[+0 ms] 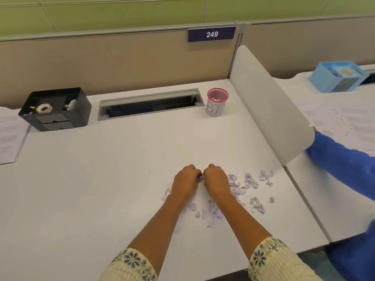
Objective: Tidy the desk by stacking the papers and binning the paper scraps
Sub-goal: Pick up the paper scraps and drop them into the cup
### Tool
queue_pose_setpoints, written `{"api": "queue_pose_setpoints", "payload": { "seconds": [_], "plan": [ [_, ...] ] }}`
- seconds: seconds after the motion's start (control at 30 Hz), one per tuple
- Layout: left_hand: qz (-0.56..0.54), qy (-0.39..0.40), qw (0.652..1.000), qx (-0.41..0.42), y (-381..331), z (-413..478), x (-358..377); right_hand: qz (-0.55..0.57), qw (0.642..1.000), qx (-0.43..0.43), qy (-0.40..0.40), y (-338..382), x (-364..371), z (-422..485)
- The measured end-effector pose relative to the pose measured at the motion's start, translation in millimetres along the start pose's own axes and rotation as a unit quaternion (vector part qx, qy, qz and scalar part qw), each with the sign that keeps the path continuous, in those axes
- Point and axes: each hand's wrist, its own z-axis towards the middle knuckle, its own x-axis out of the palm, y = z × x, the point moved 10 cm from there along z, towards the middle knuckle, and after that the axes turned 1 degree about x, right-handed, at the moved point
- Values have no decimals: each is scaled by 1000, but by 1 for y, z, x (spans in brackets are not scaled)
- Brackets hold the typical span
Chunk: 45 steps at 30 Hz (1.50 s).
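Paper scraps [251, 181] litter the white desk [101, 179] before a beige partition [101, 63].

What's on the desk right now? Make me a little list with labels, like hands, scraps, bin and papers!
left hand: curled, pinching scraps
right hand: curled, pinching scraps beside it
scraps: scattered on the desk around the hands, mostly right
bin: pink-rimmed cup, back right, scraps inside
papers: far left edge
black box: back left, holds a tape roll
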Motion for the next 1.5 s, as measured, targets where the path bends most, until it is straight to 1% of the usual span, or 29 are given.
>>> {"api": "queue_pose_setpoints", "payload": {
  "seconds": [0.13, 0.27, 0.5, 0.7, 0.93, 1.03, 1.13, 1.2, 1.3, 1.37, 1.43, 1.5],
  "plan": [
    [16, 0, 1000, 15, -1, 15, -3, -2, 1000, 11, -5, -6, -3, 12],
    [18, 9, 999, 28, -3, 27, -3, 20, 999, 39, -11, -23, -8, 22],
    [4, 15, 1000, 11, 0, 53, -3, 81, 991, 96, -36, -59, -18, 43],
    [5, 25, 1000, 1, -5, 81, -1, 201, 961, 180, -53, -96, -26, 64],
    [5, 25, 1000, 6, -17, 119, 2, 258, 940, 218, -37, -126, -32, 100],
    [2, 20, 1000, 8, -19, 134, 3, 294, 930, 214, -60, -129, -48, 120],
    [1, 20, 1000, 6, -17, 148, 3, 334, 919, 189, -93, -122, -75, 147],
    [-1, 15, 1000, 7, -16, 155, 2, 341, 917, 170, -121, -115, -98, 169],
    [-8, 12, 1000, 8, -15, 162, 1, 286, 935, 133, -164, -101, -133, 205],
    [-14, 8, 1000, 6, -13, 164, 0, 272, 939, 118, -178, -92, -149, 226],
    [-21, 4, 1000, 6, -12, 164, 1, 269, 940, 110, -177, -85, -156, 244],
    [-28, -1, 1000, 8, -12, 164, 1, 251, 949, 105, -158, -78, -157, 258]
  ]
}}
